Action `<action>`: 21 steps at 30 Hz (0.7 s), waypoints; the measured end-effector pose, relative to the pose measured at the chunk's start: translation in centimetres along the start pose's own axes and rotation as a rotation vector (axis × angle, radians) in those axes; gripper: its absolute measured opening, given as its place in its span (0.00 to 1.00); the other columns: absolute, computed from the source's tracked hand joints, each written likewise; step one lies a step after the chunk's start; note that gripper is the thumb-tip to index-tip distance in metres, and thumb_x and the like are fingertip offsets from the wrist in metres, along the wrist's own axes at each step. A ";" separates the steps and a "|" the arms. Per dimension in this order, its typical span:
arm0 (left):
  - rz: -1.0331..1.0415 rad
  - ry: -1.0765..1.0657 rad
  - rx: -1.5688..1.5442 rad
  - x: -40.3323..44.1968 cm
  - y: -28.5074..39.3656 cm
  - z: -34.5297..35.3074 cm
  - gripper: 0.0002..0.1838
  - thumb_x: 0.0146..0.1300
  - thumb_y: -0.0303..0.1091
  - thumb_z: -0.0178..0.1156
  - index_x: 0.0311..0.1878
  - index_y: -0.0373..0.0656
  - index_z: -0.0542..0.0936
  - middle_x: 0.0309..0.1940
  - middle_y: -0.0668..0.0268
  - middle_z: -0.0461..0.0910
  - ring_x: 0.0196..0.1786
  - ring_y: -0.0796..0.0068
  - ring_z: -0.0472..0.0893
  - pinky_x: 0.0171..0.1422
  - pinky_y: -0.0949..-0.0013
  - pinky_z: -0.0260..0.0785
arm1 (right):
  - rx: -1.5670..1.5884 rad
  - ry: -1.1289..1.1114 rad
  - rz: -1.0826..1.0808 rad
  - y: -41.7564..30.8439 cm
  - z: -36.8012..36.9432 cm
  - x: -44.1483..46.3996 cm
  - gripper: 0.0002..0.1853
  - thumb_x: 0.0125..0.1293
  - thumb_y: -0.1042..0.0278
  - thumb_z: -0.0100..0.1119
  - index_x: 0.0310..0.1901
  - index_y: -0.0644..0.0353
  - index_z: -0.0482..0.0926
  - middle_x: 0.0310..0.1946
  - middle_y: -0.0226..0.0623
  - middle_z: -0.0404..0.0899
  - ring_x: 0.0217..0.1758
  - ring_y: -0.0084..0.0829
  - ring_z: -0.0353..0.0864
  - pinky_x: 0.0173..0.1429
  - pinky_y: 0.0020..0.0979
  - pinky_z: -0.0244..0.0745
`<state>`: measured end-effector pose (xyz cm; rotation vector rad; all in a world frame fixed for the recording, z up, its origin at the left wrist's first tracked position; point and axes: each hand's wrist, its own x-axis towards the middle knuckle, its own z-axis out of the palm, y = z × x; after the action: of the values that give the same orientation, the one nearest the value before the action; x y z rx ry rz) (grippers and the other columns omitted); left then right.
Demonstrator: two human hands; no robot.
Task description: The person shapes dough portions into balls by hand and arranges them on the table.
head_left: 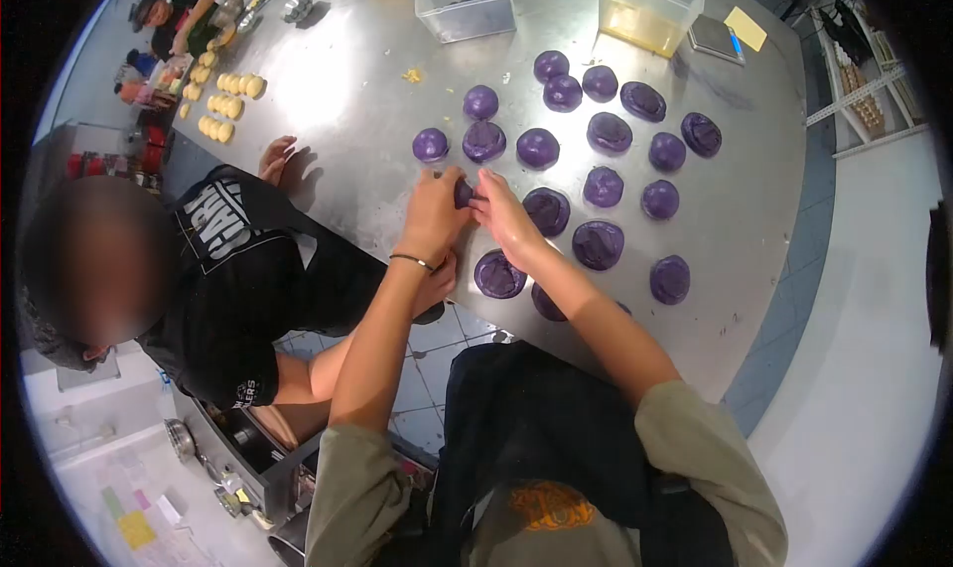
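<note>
Over the metal table [735, 259], my left hand [434, 210] and my right hand [504, 214] meet around a small dark purple piece [464, 194]. The fingers of both hands are closed on it. Just beyond them sit a smooth purple ball [430, 145] and a darker-topped purple dough piece [484, 141]. To the right of my right hand lies a flattened purple piece [546, 212]. Another flattened round [499, 274] is below my right hand, partly beside my forearm. Several more purple balls and rounds spread to the right.
A co-worker [248, 269] in black leans on the table at left, one hand close to my left wrist. Two clear plastic tubs [465, 21] [650, 16], a scale [716, 39] and yellow dough pieces [226, 105] stand farther back. Another person [179, 21] is at far left.
</note>
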<state>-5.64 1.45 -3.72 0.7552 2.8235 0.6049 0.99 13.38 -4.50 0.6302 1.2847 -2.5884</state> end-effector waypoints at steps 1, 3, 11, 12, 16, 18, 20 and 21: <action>-0.001 -0.001 -0.001 0.1 -0.3 -0.1 0.37 0.39 0.30 0.74 0.58 0.46 0.73 0.46 0.49 0.75 0.49 0.46 0.77 0.53 0.55 0.71 | 0.000 0.000 0.002 -0.2 -0.2 -0.1 0.35 0.72 0.41 0.39 0.71 0.59 0.54 0.69 0.45 0.57 0.68 0.39 0.63 0.69 0.37 0.57; 0.012 0.000 -0.025 0.1 -0.3 -0.9 0.35 0.40 0.29 0.73 0.57 0.46 0.75 0.47 0.50 0.76 0.47 0.48 0.77 0.53 0.56 0.71 | -0.009 -0.045 -0.010 -0.7 -0.9 0.0 0.39 0.70 0.40 0.44 0.71 0.59 0.48 0.69 0.53 0.53 0.68 0.47 0.62 0.72 0.40 0.56; -0.150 0.102 -0.171 -4.1 0.2 -6.0 0.30 0.42 0.28 0.73 0.54 0.43 0.78 0.49 0.52 0.78 0.44 0.59 0.82 0.45 0.65 0.76 | -0.784 -0.214 -0.281 -2.0 -3.9 1.6 0.20 0.65 0.69 0.55 0.59 0.60 0.72 0.56 0.39 0.74 0.54 0.32 0.75 0.57 0.29 0.71; -0.235 0.111 -0.222 -5.1 0.1 -6.6 0.30 0.43 0.27 0.72 0.54 0.43 0.78 0.49 0.53 0.78 0.44 0.61 0.82 0.44 0.66 0.77 | -0.788 -0.220 -0.271 -2.2 -3.9 1.5 0.20 0.65 0.69 0.55 0.59 0.60 0.72 0.56 0.39 0.74 0.54 0.32 0.75 0.57 0.29 0.71; -0.283 0.224 -0.200 -7.8 0.3 -8.1 0.23 0.46 0.23 0.68 0.49 0.40 0.80 0.41 0.55 0.80 0.40 0.61 0.82 0.43 0.66 0.78 | -1.165 -0.327 -0.714 -2.3 -3.5 2.2 0.23 0.55 0.79 0.61 0.56 0.59 0.75 0.52 0.39 0.73 0.54 0.37 0.74 0.55 0.32 0.73; -0.335 0.247 -0.242 -8.2 0.4 -8.4 0.19 0.49 0.23 0.67 0.47 0.40 0.81 0.40 0.57 0.80 0.40 0.64 0.83 0.43 0.68 0.78 | -1.231 -0.373 -0.877 -2.2 -2.6 3.0 0.24 0.53 0.80 0.62 0.54 0.58 0.76 0.52 0.39 0.72 0.53 0.39 0.73 0.55 0.33 0.73; -0.335 0.284 -0.268 -8.1 1.0 -8.7 0.18 0.50 0.23 0.67 0.47 0.40 0.81 0.40 0.57 0.80 0.39 0.65 0.82 0.43 0.69 0.78 | -1.548 -0.489 -1.070 -2.6 -1.7 4.2 0.22 0.51 0.78 0.64 0.51 0.59 0.78 0.52 0.36 0.71 0.53 0.38 0.72 0.54 0.34 0.73; -0.325 0.324 -0.285 -8.1 1.4 -8.8 0.17 0.50 0.22 0.66 0.46 0.40 0.81 0.39 0.58 0.80 0.39 0.67 0.82 0.43 0.70 0.78 | -1.553 -0.504 -1.065 -2.8 -1.5 4.8 0.22 0.51 0.78 0.64 0.51 0.59 0.78 0.52 0.36 0.71 0.53 0.38 0.72 0.54 0.34 0.73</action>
<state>-0.25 -4.58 5.17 0.1524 2.9469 1.1211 -3.82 16.39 -5.41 -1.0937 3.0228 -0.9848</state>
